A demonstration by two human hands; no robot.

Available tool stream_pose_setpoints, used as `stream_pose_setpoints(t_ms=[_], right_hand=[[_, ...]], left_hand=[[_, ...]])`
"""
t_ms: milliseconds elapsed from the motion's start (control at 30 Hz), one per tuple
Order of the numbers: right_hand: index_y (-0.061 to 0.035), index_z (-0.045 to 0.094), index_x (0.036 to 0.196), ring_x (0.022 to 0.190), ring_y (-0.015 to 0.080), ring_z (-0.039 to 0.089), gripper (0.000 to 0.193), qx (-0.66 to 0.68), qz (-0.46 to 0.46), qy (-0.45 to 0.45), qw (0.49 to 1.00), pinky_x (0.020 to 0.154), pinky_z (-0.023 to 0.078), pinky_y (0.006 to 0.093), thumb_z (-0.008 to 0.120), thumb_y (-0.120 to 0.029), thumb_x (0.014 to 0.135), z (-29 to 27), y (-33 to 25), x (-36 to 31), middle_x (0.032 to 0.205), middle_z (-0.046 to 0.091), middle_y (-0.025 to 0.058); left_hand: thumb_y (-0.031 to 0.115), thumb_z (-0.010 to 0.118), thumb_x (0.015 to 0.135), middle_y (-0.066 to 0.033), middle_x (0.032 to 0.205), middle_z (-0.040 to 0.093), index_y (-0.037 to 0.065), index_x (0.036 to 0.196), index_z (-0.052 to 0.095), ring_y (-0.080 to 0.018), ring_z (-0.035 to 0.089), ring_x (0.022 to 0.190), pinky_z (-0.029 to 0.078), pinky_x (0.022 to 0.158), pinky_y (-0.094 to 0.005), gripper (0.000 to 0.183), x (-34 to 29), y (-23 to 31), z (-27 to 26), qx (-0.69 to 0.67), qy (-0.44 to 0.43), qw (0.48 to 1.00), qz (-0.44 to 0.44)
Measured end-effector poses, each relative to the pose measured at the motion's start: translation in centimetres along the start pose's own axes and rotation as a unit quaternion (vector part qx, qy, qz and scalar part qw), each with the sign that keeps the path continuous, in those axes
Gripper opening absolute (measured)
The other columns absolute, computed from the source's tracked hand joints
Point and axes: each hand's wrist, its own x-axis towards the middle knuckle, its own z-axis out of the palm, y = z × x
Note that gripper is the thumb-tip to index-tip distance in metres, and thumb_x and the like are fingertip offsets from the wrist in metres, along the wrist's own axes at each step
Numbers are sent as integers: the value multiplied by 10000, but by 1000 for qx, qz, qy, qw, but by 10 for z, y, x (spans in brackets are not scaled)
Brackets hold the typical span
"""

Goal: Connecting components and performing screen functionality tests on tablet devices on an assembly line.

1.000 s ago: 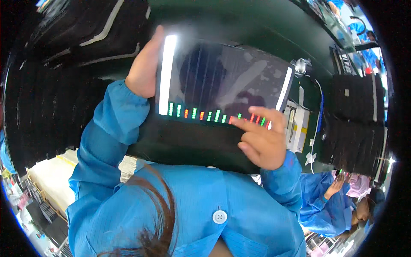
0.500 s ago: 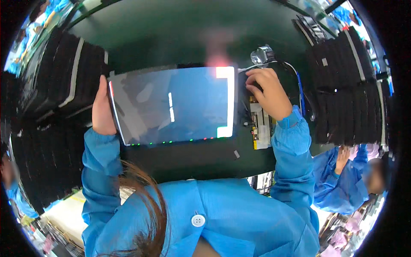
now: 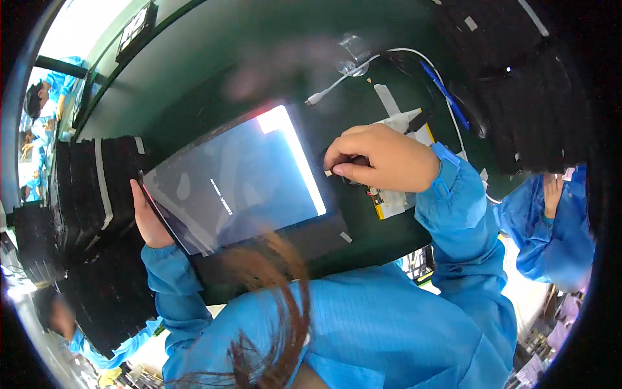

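Note:
A lit tablet-like screen [image 3: 240, 188] lies tilted across the middle, showing a dark picture with a bright white band along its right edge. My left hand [image 3: 150, 217] grips its left edge; the other fingers are hidden. To the right of the screen, my right hand [image 3: 389, 159] is closed in a pinch near the screen's right edge. A dark bit and a tiny pale tip show at its fingertips, too small to name. Partly beneath this hand lies a yellow-edged flat battery-like pack [image 3: 389, 204]. Beyond the hand, a white cable [image 3: 334, 87] lies with its plug loose.
Stacks of black padded sheets stand at the left [image 3: 97, 188] and right [image 3: 531, 97]. A clear round object [image 3: 353, 55], a blue pen [image 3: 446, 96] and a dark mouse-like object [image 3: 472, 113] lie on the dark green table [image 3: 272, 39]. A co-worker in blue [image 3: 551, 220] is at the right.
My right hand has come down and left, from beside the white cable to beside the screen's right edge, its fingers now pinched. The view has turned, so the screen appears more tilted.

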Motion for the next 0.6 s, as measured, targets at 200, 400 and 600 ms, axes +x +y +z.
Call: stream_pose_setpoints(t_ms=[200,400,600], right_hand=[[-32,621,916,709,262,601,164,50,26,144,988,618,478,331,641,-104,771,6,-6,7,809,617,137],[-29,633,893,715,266,603,154,-1,8,124,992,617,479,334,655,-117,768,7,-7,5,810,625,129],[-29,645,876,742,271,606,147,-26,-19,117,993,641,480,346,654,-115,757,5,-6,10,825,632,126]], left_hand=[[481,321,940,-102,1133,578,34,1145,537,-255,545,1007,426,886,-374,538,0,3,-15,-5,-34,999,-1],[489,318,937,-99,1113,583,29,1133,540,-249,553,979,438,861,-368,547,-3,0,-4,25,-17,1000,4],[505,316,933,-99,1091,592,27,1135,540,-248,558,962,442,849,-365,565,-6,-2,11,14,-7,1000,2]])
